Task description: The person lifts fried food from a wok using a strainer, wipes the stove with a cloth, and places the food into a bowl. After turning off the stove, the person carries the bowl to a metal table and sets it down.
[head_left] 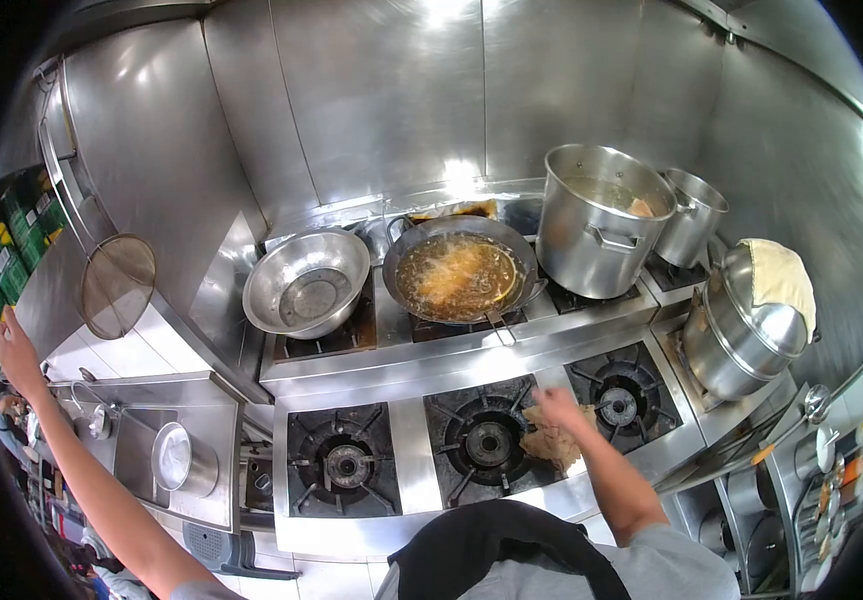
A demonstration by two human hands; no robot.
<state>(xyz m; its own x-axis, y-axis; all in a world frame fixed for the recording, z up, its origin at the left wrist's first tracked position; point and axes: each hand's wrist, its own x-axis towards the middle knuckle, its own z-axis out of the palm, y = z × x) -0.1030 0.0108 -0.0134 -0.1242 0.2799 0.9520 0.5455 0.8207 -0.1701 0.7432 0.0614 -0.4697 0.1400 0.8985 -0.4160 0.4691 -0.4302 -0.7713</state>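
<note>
**Figure: Cloth on the front row of a six-burner range, head view**

Head view. The right hand (557,405) is clenched over a crumpled tan cloth (550,442) and presses it onto the range top (407,450). The cloth lies on the steel strip between the middle front burner (489,442) and the right front burner (617,405), overlapping the middle grate's edge. The left hand (14,350) is stretched well away to the left, up against a tiled wall beside green stacked goods. Whether it grips anything cannot be told.

All three front burners, including the left front burner (342,462), are bare and show no flame. On the back row stand an empty steel bowl (307,283), a wok (460,275) of bubbling oil with food frying in it, a tall stockpot (597,220) and a smaller pot (694,215). To the right sits a lidded steel pot (747,335) with a pale towel (782,275) draped over it. A mesh skimmer (117,285) hangs on the left wall above a sink (142,450).

Progress, as judged: the steel strips of the front row look bright and free of debris, so the wiping seems well along. The back row is occupied and appears untouched.
</note>
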